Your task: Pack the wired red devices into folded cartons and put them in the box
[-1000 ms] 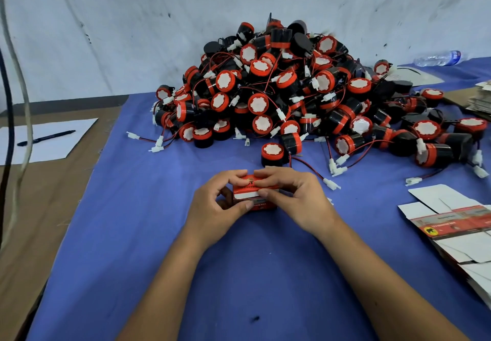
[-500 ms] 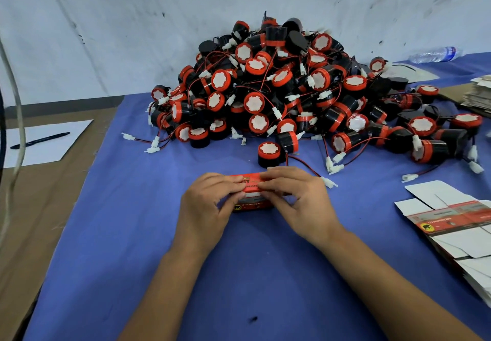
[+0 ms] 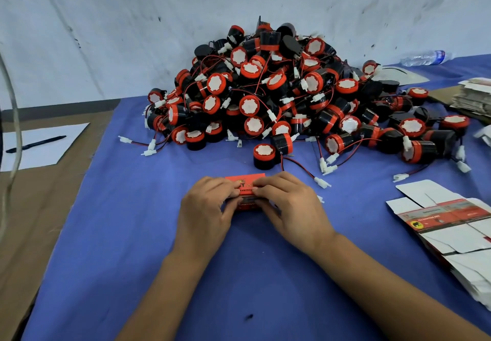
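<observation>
A small red carton (image 3: 245,180) lies on the blue cloth (image 3: 132,234) in front of me. My left hand (image 3: 206,207) grips its left side and my right hand (image 3: 289,203) grips its right side, fingertips pinching the top edge. Much of the carton is hidden under my fingers. Behind it rises a big heap of black and red wired devices (image 3: 279,93); one single device (image 3: 264,156) stands just beyond the carton. Flat unfolded cartons (image 3: 449,221) lie at the right.
A water bottle (image 3: 425,57) lies at the back right, near a stack of flat cartons (image 3: 473,96). A sheet of paper (image 3: 39,146) with a pen (image 3: 36,144) lies on the brown surface at the left. A cable (image 3: 10,117) hangs at the far left.
Both hands have turned the carton down flatter onto the cloth and shifted their grip along its top edge. The view has dipped slightly.
</observation>
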`<state>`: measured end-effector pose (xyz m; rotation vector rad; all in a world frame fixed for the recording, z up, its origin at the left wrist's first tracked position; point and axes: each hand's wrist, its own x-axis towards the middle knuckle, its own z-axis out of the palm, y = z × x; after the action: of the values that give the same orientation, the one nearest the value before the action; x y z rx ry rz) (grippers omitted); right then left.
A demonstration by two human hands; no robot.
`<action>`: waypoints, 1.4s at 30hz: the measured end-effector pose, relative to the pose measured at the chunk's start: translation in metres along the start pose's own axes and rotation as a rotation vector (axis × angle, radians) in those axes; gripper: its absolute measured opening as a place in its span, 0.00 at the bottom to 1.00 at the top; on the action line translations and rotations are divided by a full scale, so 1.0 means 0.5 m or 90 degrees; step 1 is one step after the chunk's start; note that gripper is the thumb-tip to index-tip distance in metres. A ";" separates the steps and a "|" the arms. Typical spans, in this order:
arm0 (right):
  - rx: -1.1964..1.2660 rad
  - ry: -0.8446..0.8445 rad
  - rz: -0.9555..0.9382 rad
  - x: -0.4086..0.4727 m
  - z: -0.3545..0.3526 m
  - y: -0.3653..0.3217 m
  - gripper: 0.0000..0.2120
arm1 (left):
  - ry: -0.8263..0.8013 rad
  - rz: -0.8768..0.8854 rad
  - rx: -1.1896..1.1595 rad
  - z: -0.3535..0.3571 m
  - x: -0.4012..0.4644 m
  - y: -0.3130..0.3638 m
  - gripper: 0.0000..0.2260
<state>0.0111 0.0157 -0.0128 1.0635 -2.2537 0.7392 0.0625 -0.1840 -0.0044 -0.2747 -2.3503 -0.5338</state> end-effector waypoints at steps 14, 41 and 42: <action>0.023 -0.032 -0.021 0.018 0.001 -0.005 0.07 | 0.002 0.046 -0.058 0.015 -0.007 -0.028 0.06; 0.026 0.122 0.377 -0.188 -0.651 -0.018 0.10 | -0.244 0.046 -0.744 0.056 0.184 0.559 0.04; -0.012 0.136 0.413 -0.217 -0.712 -0.024 0.09 | -0.267 0.065 -0.780 0.067 0.198 0.627 0.05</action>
<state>0.1621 0.3029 0.1698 0.2030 -2.4073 1.0218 0.0758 0.1155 0.1342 -1.1185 -2.0340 -1.9613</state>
